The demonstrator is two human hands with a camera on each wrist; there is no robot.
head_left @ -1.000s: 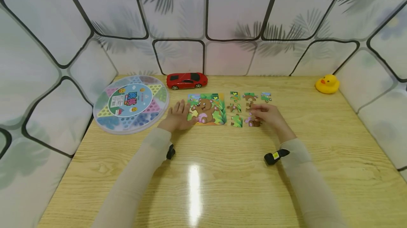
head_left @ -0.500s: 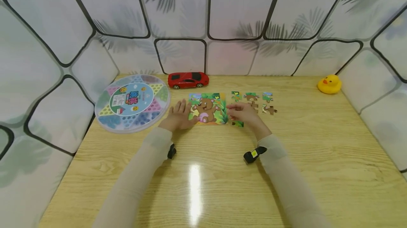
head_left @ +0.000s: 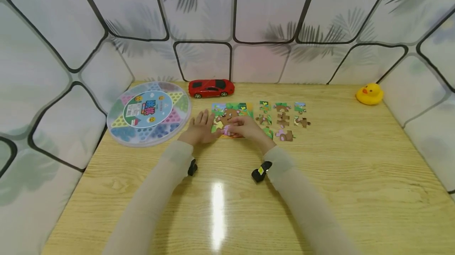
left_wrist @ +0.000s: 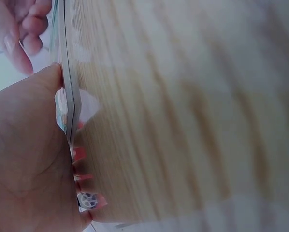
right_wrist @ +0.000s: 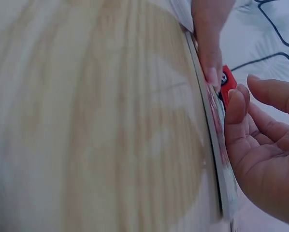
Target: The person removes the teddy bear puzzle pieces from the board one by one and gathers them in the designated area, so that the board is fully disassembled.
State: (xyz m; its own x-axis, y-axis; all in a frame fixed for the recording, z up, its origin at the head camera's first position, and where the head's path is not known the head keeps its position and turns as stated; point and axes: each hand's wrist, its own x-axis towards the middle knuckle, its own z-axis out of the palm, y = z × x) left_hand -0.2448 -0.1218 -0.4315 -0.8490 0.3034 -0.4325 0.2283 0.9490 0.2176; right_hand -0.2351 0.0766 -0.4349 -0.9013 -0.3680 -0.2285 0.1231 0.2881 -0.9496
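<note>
A bear picture puzzle lies on the table between both hands. My left hand rests beside its left edge with fingers spread, and the thumb is on the edge of the board. My right hand hangs over the middle of the picture and covers part of the bear. In the right wrist view its thumb and fingertips are loosely bent close over the board, with nothing visible between them. Several loose jigsaw pieces lie in rows to the right of the puzzle.
A round Chinese checkers box lies to the left of the left hand. Behind the puzzle stands a red toy car. A yellow rubber duck sits at the far right, near the patterned wall panels.
My right hand has moved left from the loose pieces to over the puzzle, uncovering pieces that it hid before. The left hand has stayed in place.
</note>
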